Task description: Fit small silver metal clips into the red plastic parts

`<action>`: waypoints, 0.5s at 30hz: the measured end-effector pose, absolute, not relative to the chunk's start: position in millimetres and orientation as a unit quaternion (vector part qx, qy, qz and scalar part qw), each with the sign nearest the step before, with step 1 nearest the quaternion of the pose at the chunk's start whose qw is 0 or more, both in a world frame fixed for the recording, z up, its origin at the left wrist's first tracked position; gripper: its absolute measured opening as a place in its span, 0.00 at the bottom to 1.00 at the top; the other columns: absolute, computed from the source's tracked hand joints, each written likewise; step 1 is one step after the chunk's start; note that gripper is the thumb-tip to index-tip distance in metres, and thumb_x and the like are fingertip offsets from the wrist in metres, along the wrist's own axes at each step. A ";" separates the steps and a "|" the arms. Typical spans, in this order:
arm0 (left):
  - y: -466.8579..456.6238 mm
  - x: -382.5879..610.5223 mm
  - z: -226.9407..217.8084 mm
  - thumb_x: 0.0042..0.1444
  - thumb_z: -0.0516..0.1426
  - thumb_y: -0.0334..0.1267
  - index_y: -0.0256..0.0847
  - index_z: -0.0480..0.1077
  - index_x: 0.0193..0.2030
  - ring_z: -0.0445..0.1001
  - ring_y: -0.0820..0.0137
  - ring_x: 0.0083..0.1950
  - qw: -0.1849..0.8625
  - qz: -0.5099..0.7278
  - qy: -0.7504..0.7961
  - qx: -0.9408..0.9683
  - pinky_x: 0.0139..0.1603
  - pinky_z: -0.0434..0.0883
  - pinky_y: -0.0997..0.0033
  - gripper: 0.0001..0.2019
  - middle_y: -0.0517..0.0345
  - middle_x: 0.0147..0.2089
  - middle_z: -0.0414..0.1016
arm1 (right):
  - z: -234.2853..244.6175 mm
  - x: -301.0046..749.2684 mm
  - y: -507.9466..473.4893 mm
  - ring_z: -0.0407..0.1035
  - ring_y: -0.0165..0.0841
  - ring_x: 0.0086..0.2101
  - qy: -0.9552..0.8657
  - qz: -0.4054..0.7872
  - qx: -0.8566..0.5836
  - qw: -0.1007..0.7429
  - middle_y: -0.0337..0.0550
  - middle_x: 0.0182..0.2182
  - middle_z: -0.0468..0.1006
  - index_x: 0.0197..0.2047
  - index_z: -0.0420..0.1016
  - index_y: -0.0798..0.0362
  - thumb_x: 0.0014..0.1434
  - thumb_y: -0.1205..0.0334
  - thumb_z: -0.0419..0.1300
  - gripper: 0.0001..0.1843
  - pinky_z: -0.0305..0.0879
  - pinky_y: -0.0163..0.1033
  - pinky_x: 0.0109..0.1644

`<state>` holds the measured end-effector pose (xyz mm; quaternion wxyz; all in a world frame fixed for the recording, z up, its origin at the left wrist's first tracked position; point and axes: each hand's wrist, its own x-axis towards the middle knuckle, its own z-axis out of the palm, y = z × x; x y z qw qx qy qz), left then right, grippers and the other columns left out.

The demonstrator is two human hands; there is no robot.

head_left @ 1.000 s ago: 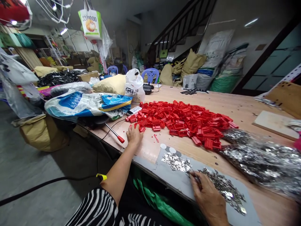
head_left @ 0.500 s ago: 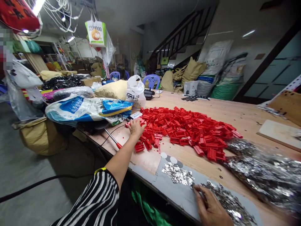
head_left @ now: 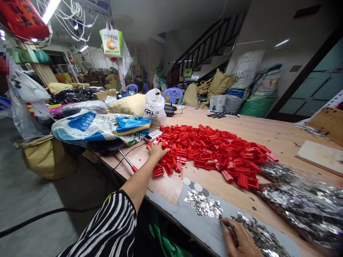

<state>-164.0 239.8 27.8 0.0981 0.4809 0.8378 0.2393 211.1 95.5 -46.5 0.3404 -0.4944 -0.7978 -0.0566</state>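
A big heap of small red plastic clips (head_left: 211, 150) lies on the wooden table (head_left: 270, 132). My left hand (head_left: 157, 150) rests flat on the heap's near left edge, fingers spread over a few clips. My right hand (head_left: 239, 240) sits at the bottom of the view on a grey mat (head_left: 195, 217), fingertips pinched at the edge of a pile of small shiny metal pieces (head_left: 257, 235). A second small patch of metal pieces (head_left: 203, 203) lies on the mat to its left.
A clear bag of metal pieces (head_left: 300, 200) lies at the right. A red-handled tool (head_left: 127, 162) and black cable lie near the left edge. Blue-white sacks (head_left: 99, 125), a white plastic bag (head_left: 154, 103) and a board (head_left: 320, 155) ring the table.
My left hand reached forward into the red heap and has drawn several clips toward the near edge. My right hand stayed at the metal pile. The view tilted up slightly.
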 end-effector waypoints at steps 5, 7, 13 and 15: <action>226.6 -137.6 26.3 0.52 0.55 0.60 0.40 0.63 0.61 0.63 0.48 0.62 0.121 0.252 0.820 0.500 0.61 0.57 0.49 0.34 0.37 0.60 0.66 | -41.5 206.7 92.4 0.76 0.37 0.39 -0.789 -0.046 -0.504 0.347 0.43 0.41 0.80 0.45 0.71 0.50 0.65 0.46 0.45 0.21 0.71 0.39 0.41; 222.6 -127.6 25.8 0.53 0.56 0.57 0.39 0.65 0.59 0.66 0.49 0.60 0.131 0.261 0.806 0.514 0.58 0.61 0.53 0.32 0.37 0.59 0.67 | -38.7 205.0 90.5 0.76 0.37 0.39 -0.787 -0.042 -0.504 0.352 0.43 0.41 0.80 0.45 0.71 0.50 0.65 0.47 0.45 0.20 0.70 0.38 0.41; 212.4 -112.3 32.6 0.54 0.57 0.51 0.38 0.65 0.60 0.71 0.57 0.57 0.147 0.307 0.756 0.560 0.55 0.66 0.63 0.29 0.42 0.57 0.71 | -31.3 200.4 86.2 0.76 0.36 0.37 -0.777 -0.022 -0.512 0.365 0.43 0.40 0.79 0.45 0.71 0.50 0.65 0.48 0.46 0.19 0.70 0.38 0.39; 203.2 -112.7 36.6 0.56 0.57 0.46 0.39 0.64 0.61 0.70 0.60 0.58 0.137 0.326 0.747 0.563 0.57 0.65 0.65 0.27 0.44 0.58 0.70 | -29.7 199.1 85.8 0.77 0.36 0.35 -0.768 -0.015 -0.522 0.372 0.44 0.39 0.80 0.45 0.71 0.50 0.65 0.48 0.46 0.19 0.71 0.38 0.37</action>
